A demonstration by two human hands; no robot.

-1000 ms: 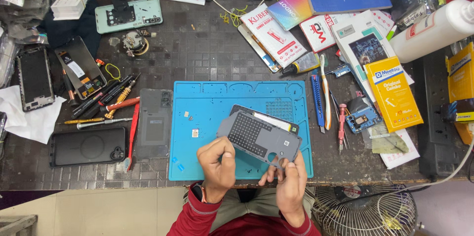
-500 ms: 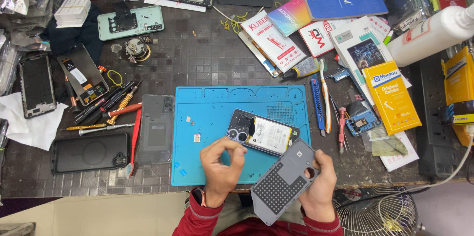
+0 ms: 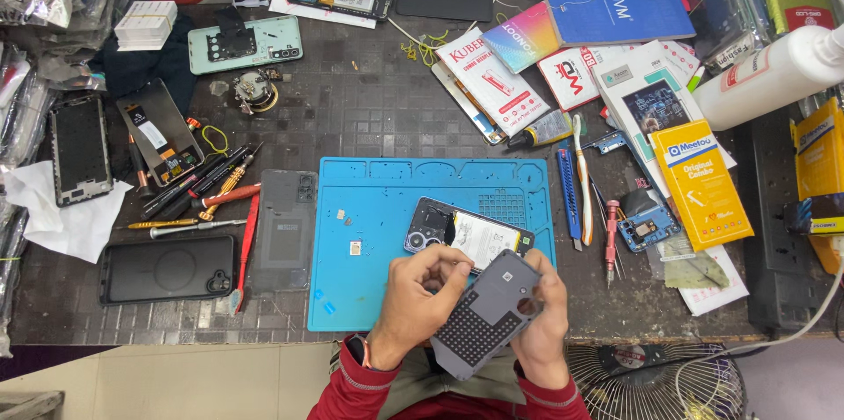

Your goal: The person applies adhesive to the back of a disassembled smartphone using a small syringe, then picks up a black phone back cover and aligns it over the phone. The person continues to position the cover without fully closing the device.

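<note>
Both hands grasp the grey phone cover point(image 3: 486, 313) at the near edge of the blue mat point(image 3: 378, 209): the right hand point(image 3: 538, 332) grips its right side while the left hand point(image 3: 415, 297) pinches its far corner. The cover is already off the opened phone point(image 3: 466, 233), which lies bare-backed on the mat just beyond, its refitting not yet done. To the far right lie a yellow box point(image 3: 701, 183), a blue booklet point(image 3: 615, 5), red-and-white packets point(image 3: 491, 79) and a white bottle point(image 3: 774, 73).

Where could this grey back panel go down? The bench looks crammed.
Barest: the blue mat left of the opened phone, and dark benchtop above it. Crowded: tools at left, boxes at right. Both hands hold the panel.
</note>
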